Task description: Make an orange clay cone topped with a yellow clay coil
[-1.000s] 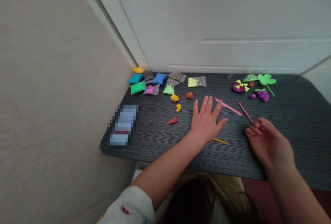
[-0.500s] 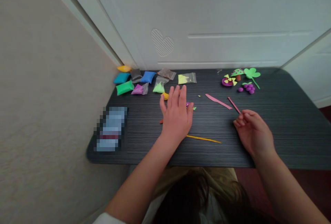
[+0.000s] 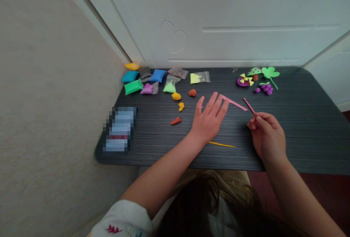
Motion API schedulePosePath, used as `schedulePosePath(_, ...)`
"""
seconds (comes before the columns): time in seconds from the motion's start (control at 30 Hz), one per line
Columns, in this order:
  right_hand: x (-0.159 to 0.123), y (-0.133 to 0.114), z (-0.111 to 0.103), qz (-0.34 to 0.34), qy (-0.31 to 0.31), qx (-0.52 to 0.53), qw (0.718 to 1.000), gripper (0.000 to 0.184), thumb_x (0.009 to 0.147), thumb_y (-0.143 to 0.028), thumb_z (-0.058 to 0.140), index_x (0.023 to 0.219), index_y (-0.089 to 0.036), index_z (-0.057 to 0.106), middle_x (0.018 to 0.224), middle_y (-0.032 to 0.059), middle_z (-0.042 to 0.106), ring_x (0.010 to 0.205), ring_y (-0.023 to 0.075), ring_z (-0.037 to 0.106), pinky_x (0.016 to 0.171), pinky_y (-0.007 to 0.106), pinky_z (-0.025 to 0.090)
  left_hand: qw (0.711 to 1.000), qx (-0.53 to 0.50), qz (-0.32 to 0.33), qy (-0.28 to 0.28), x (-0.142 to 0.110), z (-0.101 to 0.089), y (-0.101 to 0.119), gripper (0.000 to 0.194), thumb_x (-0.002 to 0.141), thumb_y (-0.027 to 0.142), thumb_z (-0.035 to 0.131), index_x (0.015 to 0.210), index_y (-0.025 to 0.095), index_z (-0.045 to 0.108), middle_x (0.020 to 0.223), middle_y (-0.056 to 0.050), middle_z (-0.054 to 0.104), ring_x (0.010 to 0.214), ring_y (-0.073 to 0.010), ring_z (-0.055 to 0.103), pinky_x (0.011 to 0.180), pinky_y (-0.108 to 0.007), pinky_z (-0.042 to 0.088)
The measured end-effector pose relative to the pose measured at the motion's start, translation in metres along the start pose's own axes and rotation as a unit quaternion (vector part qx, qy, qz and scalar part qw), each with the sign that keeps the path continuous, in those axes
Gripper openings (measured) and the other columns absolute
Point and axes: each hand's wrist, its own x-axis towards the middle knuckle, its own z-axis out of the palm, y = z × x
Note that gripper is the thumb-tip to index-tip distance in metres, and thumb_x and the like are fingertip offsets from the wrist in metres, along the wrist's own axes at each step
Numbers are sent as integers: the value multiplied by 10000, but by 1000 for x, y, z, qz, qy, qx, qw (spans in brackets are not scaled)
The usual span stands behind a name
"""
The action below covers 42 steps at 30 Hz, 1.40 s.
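My left hand (image 3: 207,122) is open, fingers spread, over the middle of the dark table (image 3: 153,142). Its fingertips reach beside a pink clay knife (image 3: 235,103), and a small purple piece is mostly hidden behind the fingers. In my right hand (image 3: 268,135) a thin pink modelling stick (image 3: 249,106) is pinched, its tip pointing up and left. A long yellow clay strand (image 3: 222,144) lies partly under my left wrist. Left of that hand are yellow clay lumps (image 3: 176,96), a curved yellow piece (image 3: 181,106), a brown lump (image 3: 192,92) and an orange-brown cone (image 3: 175,121).
Several bags of coloured clay (image 3: 133,86) lie at the back left. A pixelated phone-like object (image 3: 120,129) rests at the left edge. At the back right sit a green clover (image 3: 270,72), purple grapes (image 3: 266,88) and a purple dish with yellow pieces (image 3: 244,81). A white door (image 3: 246,7) stands behind.
My left hand has moved right, uncovering the yellow and brown clay pieces and now covering the small purple piece. The right hand keeps the pink stick. The view has shifted slightly.
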Motion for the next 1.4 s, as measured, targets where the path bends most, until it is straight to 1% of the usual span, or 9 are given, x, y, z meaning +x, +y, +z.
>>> schedulePosePath(0.13, -1, 0, 1, -3, -5, -5, 1000, 71, 723, -157, 652, 789, -182, 655, 647, -4, 565, 572, 78, 453, 565, 241, 353, 999, 20, 17, 29, -11, -10, 6, 420, 932, 162, 332, 1328, 212, 461, 1403, -43, 484, 1361, -195, 339, 1136, -466, 134)
schedulePosePath(0.4, -3, 0, -1, -6, -15, -16, 1000, 64, 744, -154, 645, 802, -181, 651, 655, -8, 577, 577, 90, 464, 553, 253, 370, 1000, 12, 9, -5, -19, -19, 10, 438, 918, 152, 352, 1339, 221, 450, 1400, -58, 486, 1380, -200, 307, 1137, -469, 161)
schedulePosePath(0.6, -3, 4, -5, -17, -38, -31, 999, 75, 841, -202, 598, 872, -133, 595, 730, -33, 571, 598, 73, 520, 553, 222, 455, 999, 32, 1, -14, -4, -7, 5, 438, 935, 162, 308, 1348, 228, 437, 1414, -40, 471, 1382, -196, 301, 1133, -458, 178)
schedulePosePath(0.73, -2, 5, -6, -19, -39, -36, 998, 95, 852, -226, 589, 874, -134, 591, 734, -32, 572, 594, 71, 524, 548, 222, 460, 999, 41, -6, -6, 13, -1, -3, 439, 941, 151, 276, 1337, 231, 448, 1406, -31, 481, 1376, -194, 313, 1136, -462, 166)
schedulePosePath(0.87, -1, 3, -4, -14, -27, -33, 999, 56, 768, -175, 642, 823, -168, 636, 669, -20, 578, 579, 82, 490, 545, 229, 397, 997, 50, -48, 14, 27, -12, -12, 457, 938, 144, 257, 1352, 224, 433, 1419, -33, 464, 1383, -204, 298, 1144, -466, 131)
schedulePosePath(0.93, -1, 2, -3, -10, -24, -34, 999, 62, 740, -176, 649, 799, -196, 657, 659, -13, 581, 580, 89, 481, 545, 242, 377, 996, 52, -68, 17, 29, -19, -14, 476, 925, 127, 269, 1371, 224, 407, 1436, -39, 440, 1392, -212, 277, 1145, -476, 115)
schedulePosePath(1.0, -1, 2, -2, -6, -23, -37, 999, 65, 733, -185, 648, 790, -211, 665, 661, -14, 579, 582, 93, 476, 546, 248, 370, 996, 48, -71, 11, 28, -21, -14, 477, 922, 124, 275, 1371, 217, 406, 1435, -48, 441, 1393, -218, 275, 1142, -483, 113)
schedulePosePath(1.27, -1, 1, -2, -5, -25, -44, 999, 71, 732, -197, 645, 795, -224, 662, 654, -18, 570, 574, 98, 466, 555, 261, 368, 998, 14, -46, -32, 17, 4, -4, 461, 920, 103, 275, 1338, 187, 450, 1399, -79, 484, 1376, -229, 309, 1124, -488, 172)
schedulePosePath(1.4, -2, 1, -2, -5, -25, -39, 999, 68, 736, -189, 644, 798, -208, 660, 657, -11, 569, 578, 93, 469, 565, 259, 365, 998, 8, -45, -36, 9, 1, -2, 449, 926, 115, 283, 1336, 185, 451, 1387, -71, 499, 1375, -223, 311, 1127, -472, 178)
